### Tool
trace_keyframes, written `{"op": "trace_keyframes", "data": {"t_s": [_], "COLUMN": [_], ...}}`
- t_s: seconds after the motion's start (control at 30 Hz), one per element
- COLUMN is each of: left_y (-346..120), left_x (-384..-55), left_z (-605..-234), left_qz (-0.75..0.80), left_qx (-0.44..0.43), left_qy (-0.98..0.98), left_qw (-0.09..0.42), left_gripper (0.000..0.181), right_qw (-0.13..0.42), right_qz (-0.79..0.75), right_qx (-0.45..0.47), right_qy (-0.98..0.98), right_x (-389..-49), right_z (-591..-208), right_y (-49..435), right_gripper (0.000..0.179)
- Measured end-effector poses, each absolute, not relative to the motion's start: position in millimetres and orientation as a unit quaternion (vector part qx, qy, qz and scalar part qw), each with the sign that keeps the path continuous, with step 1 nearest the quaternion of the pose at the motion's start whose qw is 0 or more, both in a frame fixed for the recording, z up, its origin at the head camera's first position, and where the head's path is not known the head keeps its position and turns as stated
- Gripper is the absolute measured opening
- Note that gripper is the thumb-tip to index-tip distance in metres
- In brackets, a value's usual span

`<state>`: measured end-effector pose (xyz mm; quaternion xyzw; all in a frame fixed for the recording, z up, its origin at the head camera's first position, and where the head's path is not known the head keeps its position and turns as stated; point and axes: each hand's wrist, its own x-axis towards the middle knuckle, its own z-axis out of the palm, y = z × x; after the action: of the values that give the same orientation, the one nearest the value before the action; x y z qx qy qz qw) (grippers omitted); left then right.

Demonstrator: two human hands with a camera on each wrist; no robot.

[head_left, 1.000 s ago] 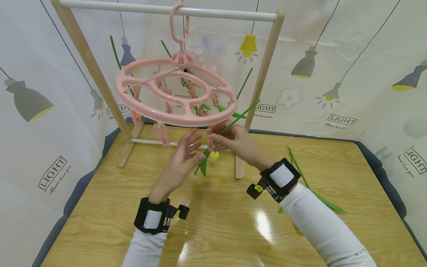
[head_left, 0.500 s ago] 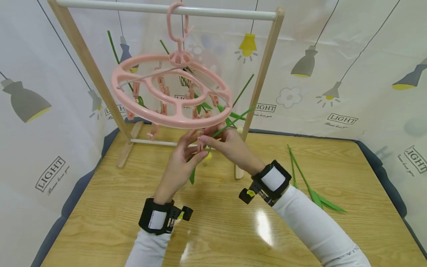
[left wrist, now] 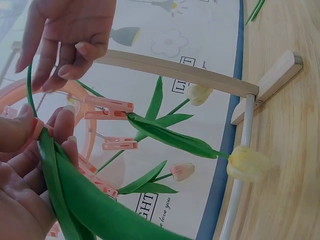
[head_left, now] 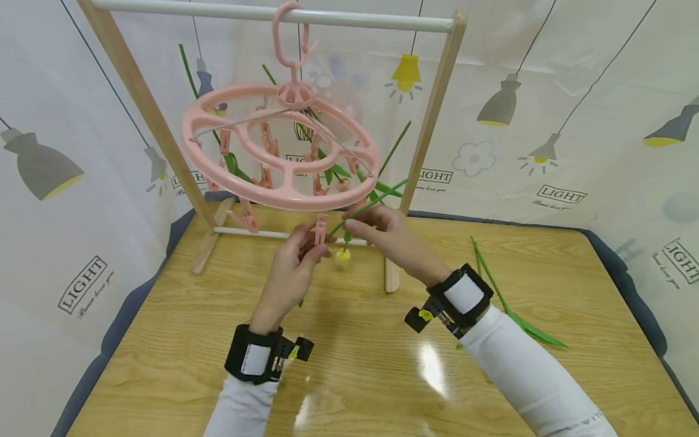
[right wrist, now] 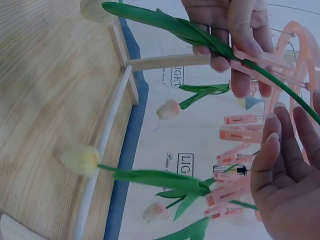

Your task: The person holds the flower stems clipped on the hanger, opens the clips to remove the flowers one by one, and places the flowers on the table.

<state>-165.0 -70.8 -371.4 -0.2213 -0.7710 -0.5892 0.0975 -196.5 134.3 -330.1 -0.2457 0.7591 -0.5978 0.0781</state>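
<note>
My left hand [head_left: 280, 279] pinches a pink clothespin [head_left: 320, 230] below the near rim of a round pink drying hanger [head_left: 295, 197]. The green stem [right wrist: 285, 87] of an artificial tulip runs through this clothespin; its leaves [left wrist: 65, 190] lie along the left palm and its pale bloom [right wrist: 97, 10] shows in the right wrist view. Just right of the clothespin, my right hand [head_left: 401, 243] has its fingers loosely bent beside the upper stem [head_left: 382, 197], not gripping the clothespin. A yellowish tulip [left wrist: 247, 162] hangs head down from another clothespin [left wrist: 110, 107] close by.
The hanger's hook loops over the white top bar [head_left: 371, 20] of a wooden rack. More clothespins and tulips, including a pink one [left wrist: 182, 171], hang behind. Green stems [head_left: 491, 276] lie on the wooden table [head_left: 360, 364] at right. A printed cloth [head_left: 601, 121] stands behind.
The right thumb and fingers have left the clothespin and moved slightly right. The left hand has taken hold of the clothespin, and the yellowish tulip shows between the hands again.
</note>
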Motion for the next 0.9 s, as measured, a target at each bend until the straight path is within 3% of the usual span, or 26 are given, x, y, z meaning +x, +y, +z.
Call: {"op": "trace_keyframes", "data": {"t_s": [0.2,0.5,0.9], "left_y": [-73,-74,-67], "left_x": [-165,-165,-163], "left_z": [-372,-372,-369], "left_qz": [-0.576,-0.583,-0.616], "left_qx": [-0.225,-0.228,-0.198], "left_qy": [-0.777,-0.772,-0.756], "left_qw": [0.112,0.107,0.101], "left_gripper": [0.057,0.055,0.044], "right_qw": [0.037,-0.019,0.039], "right_qz": [-0.612,-0.706,-0.776], "right_qx": [-0.241,-0.219,-0.245], "right_qy": [0.753,0.673,0.580], "right_x": [-196,-199,-196], "right_z": [-331,-327,-328], "right_y": [146,147,140], "right_gripper": [0.026,0.010,0.011]}}
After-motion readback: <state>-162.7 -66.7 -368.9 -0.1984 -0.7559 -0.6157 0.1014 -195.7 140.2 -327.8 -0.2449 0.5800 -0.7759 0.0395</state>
